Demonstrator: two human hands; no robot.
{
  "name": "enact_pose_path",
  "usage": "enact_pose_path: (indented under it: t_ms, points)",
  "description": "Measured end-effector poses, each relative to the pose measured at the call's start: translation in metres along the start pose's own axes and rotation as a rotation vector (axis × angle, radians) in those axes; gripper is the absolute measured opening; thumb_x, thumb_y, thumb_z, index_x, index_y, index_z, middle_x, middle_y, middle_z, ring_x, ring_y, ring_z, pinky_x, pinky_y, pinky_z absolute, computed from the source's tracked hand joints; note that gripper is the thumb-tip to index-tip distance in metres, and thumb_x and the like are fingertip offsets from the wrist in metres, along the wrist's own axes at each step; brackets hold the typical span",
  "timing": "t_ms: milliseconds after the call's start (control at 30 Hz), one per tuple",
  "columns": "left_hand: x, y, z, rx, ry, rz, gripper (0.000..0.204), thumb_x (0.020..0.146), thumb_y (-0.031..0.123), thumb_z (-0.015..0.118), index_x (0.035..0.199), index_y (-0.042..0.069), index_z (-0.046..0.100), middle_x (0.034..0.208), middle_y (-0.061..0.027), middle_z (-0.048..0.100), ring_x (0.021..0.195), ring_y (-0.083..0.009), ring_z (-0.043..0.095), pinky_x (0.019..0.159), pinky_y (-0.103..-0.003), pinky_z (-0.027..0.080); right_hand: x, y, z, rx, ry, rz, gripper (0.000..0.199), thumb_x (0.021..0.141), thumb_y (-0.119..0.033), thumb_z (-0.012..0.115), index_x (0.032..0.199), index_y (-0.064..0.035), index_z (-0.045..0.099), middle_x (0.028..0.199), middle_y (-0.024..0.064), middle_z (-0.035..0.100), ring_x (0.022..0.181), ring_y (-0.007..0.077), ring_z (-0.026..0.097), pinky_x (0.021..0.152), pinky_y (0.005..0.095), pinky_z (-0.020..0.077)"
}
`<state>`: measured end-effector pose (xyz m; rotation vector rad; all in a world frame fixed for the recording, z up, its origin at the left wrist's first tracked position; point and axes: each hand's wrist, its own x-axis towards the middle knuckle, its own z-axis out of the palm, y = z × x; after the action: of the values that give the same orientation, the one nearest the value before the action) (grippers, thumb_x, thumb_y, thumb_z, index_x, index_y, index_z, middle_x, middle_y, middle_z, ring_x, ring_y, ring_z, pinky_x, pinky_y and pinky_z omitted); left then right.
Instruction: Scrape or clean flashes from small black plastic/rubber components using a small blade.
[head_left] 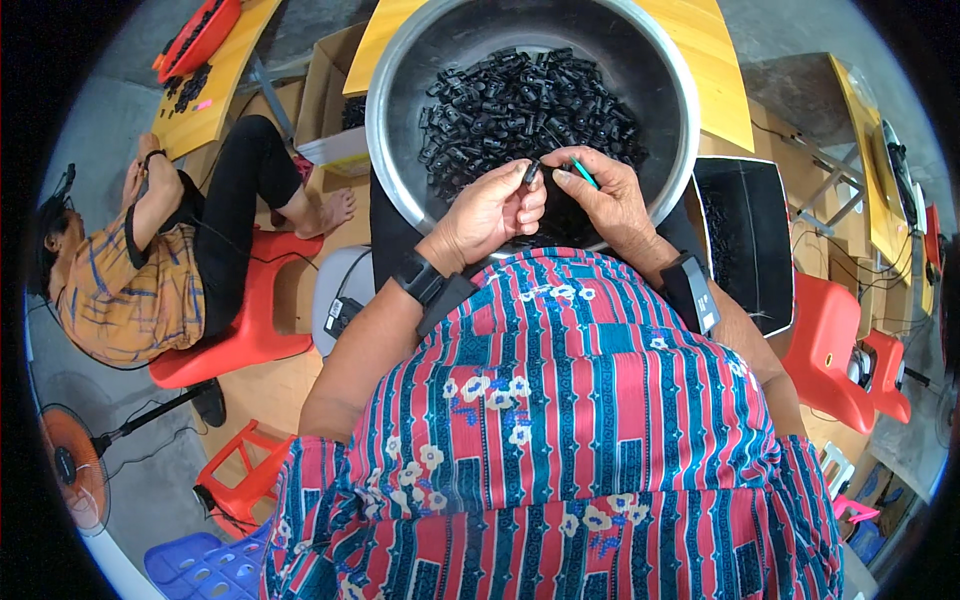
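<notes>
Black and small, the part (531, 173) sat pinched in the left hand (495, 207) above the metal bowl (684, 120) of dark pieces (520, 105). The right hand (612, 200) pinched a green tool (586, 175); a firm left hold and light, controlled tool pressure seemed best.

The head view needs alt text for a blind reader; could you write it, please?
The left hand holds a small black part and the right hand a slim green object, over a metal basin of black parts.
</notes>
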<state>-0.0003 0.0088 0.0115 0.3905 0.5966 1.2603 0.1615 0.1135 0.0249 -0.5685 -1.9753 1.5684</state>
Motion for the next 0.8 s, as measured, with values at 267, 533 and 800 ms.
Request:
enact_pose_path:
  t_ms: [267, 533, 800]
  points:
    - [0.0028, -0.0054, -0.0078, 0.049, 0.021, 0.073, 0.024, 0.100, 0.034, 0.045, 0.096, 0.010, 0.049, 0.074, 0.0016, 0.043, 0.065, -0.0090, 0.041, 0.059, -0.023, 0.038, -0.0016, -0.0070, 0.0021, -0.057, -0.016, 0.087, 0.025, 0.082, -0.009, 0.069, 0.105, -0.0006, 0.064, 0.097, 0.0086, 0.067, 0.092, 0.0129, 0.062, 0.083, 0.0269, 0.0480]
    - [0.0035, -0.0070, -0.0030, 0.205, 0.088, 0.051, 0.020, 0.099, 0.030, 0.047, 0.097, 0.011, 0.048, 0.075, 0.0028, 0.046, 0.064, -0.0051, 0.042, 0.059, -0.020, 0.040, -0.0019, -0.0057, 0.0030, -0.061, 0.010, 0.073, 0.028, 0.080, -0.010, 0.071, 0.106, -0.0012, 0.064, 0.097, 0.0090, 0.068, 0.092, 0.0135, 0.063, 0.082, 0.0277, 0.0495]
    - [0.0048, -0.0069, -0.0084, 0.189, 0.032, 0.048, 0.019, 0.099, 0.029, 0.049, 0.103, 0.011, 0.047, 0.076, 0.0016, 0.044, 0.067, -0.0085, 0.043, 0.062, -0.023, 0.039, -0.0004, 0.0009, 0.0013, -0.073, 0.008, 0.004, 0.023, 0.082, -0.011, 0.068, 0.104, -0.0021, 0.066, 0.094, 0.0095, 0.068, 0.090, 0.0148, 0.064, 0.081, 0.0279, 0.0495]
